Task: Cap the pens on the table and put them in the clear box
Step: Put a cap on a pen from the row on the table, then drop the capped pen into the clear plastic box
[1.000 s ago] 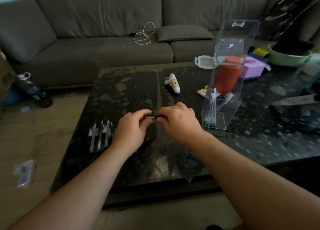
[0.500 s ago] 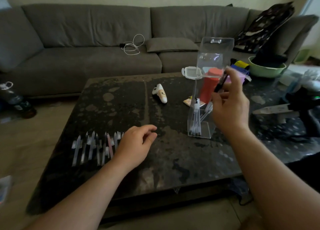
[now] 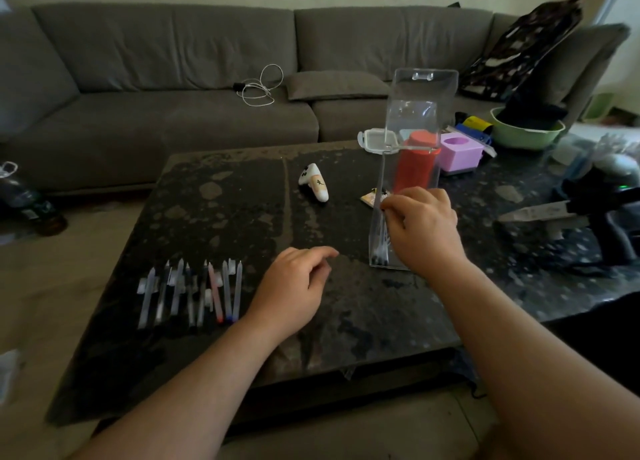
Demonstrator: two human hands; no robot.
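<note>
A tall clear box (image 3: pixel 420 113) stands on the dark table (image 3: pixel 225 210) right of centre, with several capped pens (image 3: pixel 378 251) upright in its bottom. My right hand (image 3: pixel 424 231) is in front of the box's lower half. Its fingertips are curled together at the open side, pinching what looks like a dark pen that is mostly hidden. My left hand (image 3: pixel 294 286) hovers low over the table with loosely curled fingers and holds nothing. A row of several uncapped pens and loose caps (image 3: pixel 194 293) lies to its left near the table's front left.
A white toy (image 3: pixel 313 185) lies mid-table. Behind the box are a red container (image 3: pixel 415 161), a purple box (image 3: pixel 459 153) and a green bowl (image 3: pixel 526 133). A blade (image 3: pixel 540 213) and dark gear sit at the right. A grey sofa (image 3: pixel 173 113) stands beyond.
My hands parted after pressing the pen and cap together. The right hand carried the pen up to the box and has now dropped to its lower opening. The left hand stayed by the row.
</note>
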